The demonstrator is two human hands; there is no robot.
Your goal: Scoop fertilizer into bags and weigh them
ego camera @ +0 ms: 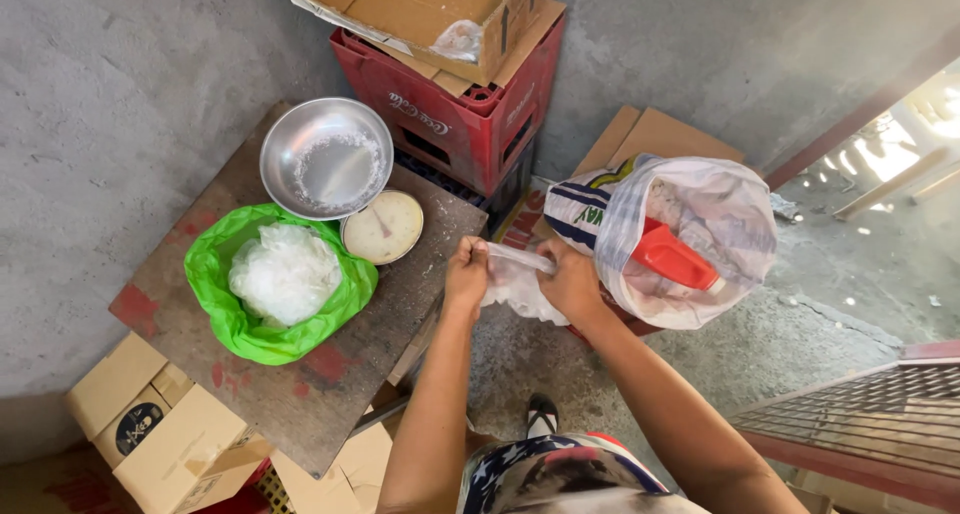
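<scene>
My left hand (467, 271) and my right hand (570, 279) both grip the neck of a small clear plastic bag (517, 292) that hangs between them, filled with a white grainy stuff. The bag is held just off the right edge of a worn wooden board (290, 384). On the board lie a green plastic bag (225, 309) holding a bundle of clear bags (285, 272), a metal bowl (326, 159) dusted with white grains, and the round dial of a scale (383, 227). To the right stands an open white sack (700, 214) with a red scoop (672, 257) inside.
A red bottle crate (470, 124) with an open cardboard box (420, 9) on top stands against the grey concrete wall. Cardboard boxes (170, 434) sit under the board at lower left. A metal grate (870, 414) lies at lower right. My sandalled foot (541, 414) is on the concrete floor.
</scene>
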